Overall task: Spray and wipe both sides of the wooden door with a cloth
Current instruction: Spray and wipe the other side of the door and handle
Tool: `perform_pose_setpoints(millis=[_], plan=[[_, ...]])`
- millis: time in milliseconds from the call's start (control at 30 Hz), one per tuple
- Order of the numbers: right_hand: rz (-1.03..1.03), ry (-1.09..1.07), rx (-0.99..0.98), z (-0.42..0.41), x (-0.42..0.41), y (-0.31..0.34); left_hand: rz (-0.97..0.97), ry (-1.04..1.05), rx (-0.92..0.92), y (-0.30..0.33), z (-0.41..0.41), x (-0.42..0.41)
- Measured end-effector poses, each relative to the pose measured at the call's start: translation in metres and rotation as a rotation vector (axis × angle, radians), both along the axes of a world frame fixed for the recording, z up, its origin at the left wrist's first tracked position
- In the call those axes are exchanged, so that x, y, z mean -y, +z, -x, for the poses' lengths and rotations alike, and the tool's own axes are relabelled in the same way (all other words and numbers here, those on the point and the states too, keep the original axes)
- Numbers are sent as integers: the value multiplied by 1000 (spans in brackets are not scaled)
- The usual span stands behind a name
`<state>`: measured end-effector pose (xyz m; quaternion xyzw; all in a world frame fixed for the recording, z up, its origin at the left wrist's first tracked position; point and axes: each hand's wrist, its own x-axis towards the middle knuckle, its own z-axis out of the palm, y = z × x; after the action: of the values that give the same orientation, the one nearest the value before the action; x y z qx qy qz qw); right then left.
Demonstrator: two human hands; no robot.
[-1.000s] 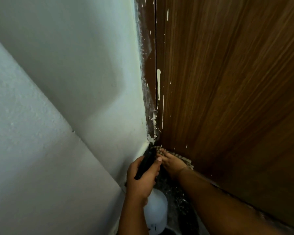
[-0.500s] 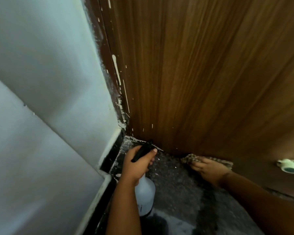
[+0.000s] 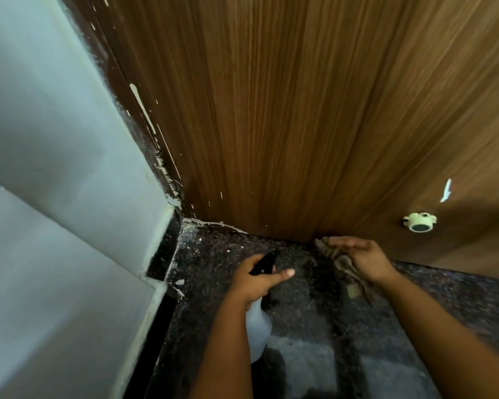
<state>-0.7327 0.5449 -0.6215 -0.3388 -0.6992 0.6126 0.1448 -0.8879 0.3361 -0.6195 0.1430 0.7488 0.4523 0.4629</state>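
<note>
Left hand (image 3: 255,280) fingers wrapped around neck of spray bottle (image 3: 258,318), thumb stretched out to right. Black nozzle (image 3: 264,263) points up toward bottom of wooden door (image 3: 300,125); bottle long axis runs from nozzle down to white body below hand. Right hand (image 3: 363,259) fingers nearly straight and together, pressing cloth (image 3: 347,266) at lower edge of door, near floor (image 3: 300,283). Both forearms reach forward. Round doorstop (image 3: 419,222) on door to right.
</note>
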Motion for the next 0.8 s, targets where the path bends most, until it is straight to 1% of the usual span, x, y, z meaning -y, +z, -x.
perform_pose_setpoints(millis=[33,67,100,133,167,267,333,400,467,500,567,667,733,767,800], plan=[[310,-170,-62,-5,3,2,-2,22,-5,-3,-2,-2],[533,-317,-112,-12,5,8,-3,45,-6,-5,-4,-3],[679,-409,-151,-17,5,10,-3,53,-11,-5,-4,-5],[771,-455,-191,-25,7,12,-1,45,-16,-5,-6,-6],[801,-477,-215,-29,9,12,6,33,-19,-4,-5,-6],[801,-610,-204,-39,11,3,25,16,-8,1,-3,-6],[896,-748,-300,-35,12,9,32,75,-42,-1,-5,-8],[1010,-835,-329,-31,8,7,29,144,-52,-5,-5,-8],[1088,-944,-362,-27,6,0,19,149,-37,-5,-6,-8],[1118,-1005,-410,-22,6,0,10,139,-48,-4,-7,-9],[1161,-1084,-478,8,0,7,-5,172,-90,-1,-8,-10],[1313,-1247,-460,70,-22,17,-28,239,-95,2,-4,-13],[1370,-1345,-422,106,-18,16,-39,264,-99,4,2,-11],[1393,-1343,-434,121,-9,16,-39,278,-104,3,6,-9],[1397,-1294,-450,135,6,14,-35,296,-109,0,10,-9]])
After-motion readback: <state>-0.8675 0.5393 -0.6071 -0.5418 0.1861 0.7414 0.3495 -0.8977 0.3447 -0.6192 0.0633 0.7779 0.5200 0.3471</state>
